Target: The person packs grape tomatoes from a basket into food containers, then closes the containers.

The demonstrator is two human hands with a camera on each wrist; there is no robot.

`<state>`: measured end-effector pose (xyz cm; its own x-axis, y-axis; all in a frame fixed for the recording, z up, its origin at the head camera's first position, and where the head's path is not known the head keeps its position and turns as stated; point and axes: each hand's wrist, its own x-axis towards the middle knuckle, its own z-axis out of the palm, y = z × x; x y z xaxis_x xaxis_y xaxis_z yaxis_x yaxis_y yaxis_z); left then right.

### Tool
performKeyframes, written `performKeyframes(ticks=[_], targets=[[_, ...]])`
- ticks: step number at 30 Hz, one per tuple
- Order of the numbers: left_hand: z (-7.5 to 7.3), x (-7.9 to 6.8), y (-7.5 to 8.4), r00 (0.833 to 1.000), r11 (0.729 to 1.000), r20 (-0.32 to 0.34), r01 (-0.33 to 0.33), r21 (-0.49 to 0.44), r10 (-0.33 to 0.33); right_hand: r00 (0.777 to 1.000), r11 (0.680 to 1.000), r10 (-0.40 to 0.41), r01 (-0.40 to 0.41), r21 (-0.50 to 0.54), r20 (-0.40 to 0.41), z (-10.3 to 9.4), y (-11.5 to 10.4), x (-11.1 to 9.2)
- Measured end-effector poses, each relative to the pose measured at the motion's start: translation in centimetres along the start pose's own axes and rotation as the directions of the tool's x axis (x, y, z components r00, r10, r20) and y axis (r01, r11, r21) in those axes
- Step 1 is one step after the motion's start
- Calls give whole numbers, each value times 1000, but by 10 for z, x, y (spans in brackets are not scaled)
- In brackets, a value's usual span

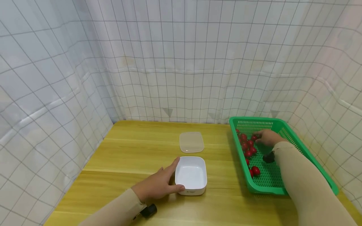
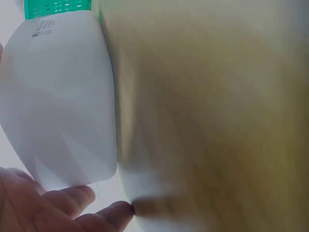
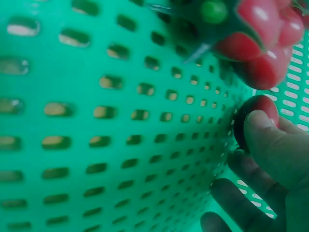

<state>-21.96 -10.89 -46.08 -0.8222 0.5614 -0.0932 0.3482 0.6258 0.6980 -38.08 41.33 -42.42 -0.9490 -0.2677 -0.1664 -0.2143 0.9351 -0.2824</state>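
My left hand [image 1: 158,185] holds the left side of a white square container [image 1: 190,176], its thumb at the front corner and its fingers toward the back. Seen from the left wrist, the fingers touch the container's white wall [image 2: 63,101]. My right hand [image 1: 268,138] reaches down into a green perforated basket [image 1: 255,189]. Its thumb and fingers pinch a small red tomato [image 3: 263,107], partly hidden by the thumb. Several more red tomatoes [image 1: 244,146] lie along the basket's left side, and one near the right wrist camera shows a green calyx [image 3: 212,12].
A translucent flat lid [image 1: 191,142] lies on the wooden table [image 1: 135,144] behind the container. White gridded curtains [image 1: 181,62] enclose the table at the back and on both sides. The basket's raised rim [image 1: 238,150] stands between the container and the tomatoes.
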Motion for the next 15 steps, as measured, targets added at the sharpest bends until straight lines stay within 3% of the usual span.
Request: performKeyframes(ticks=[7, 15], targets=[[-1, -2, 2, 998, 998, -12, 58, 29, -57, 1000, 1000, -11, 11, -13, -15, 2, -2, 0], [0, -2, 6, 998, 998, -1, 67, 7, -67, 1000, 1000, 18, -18, 18, -9, 3, -3, -1]])
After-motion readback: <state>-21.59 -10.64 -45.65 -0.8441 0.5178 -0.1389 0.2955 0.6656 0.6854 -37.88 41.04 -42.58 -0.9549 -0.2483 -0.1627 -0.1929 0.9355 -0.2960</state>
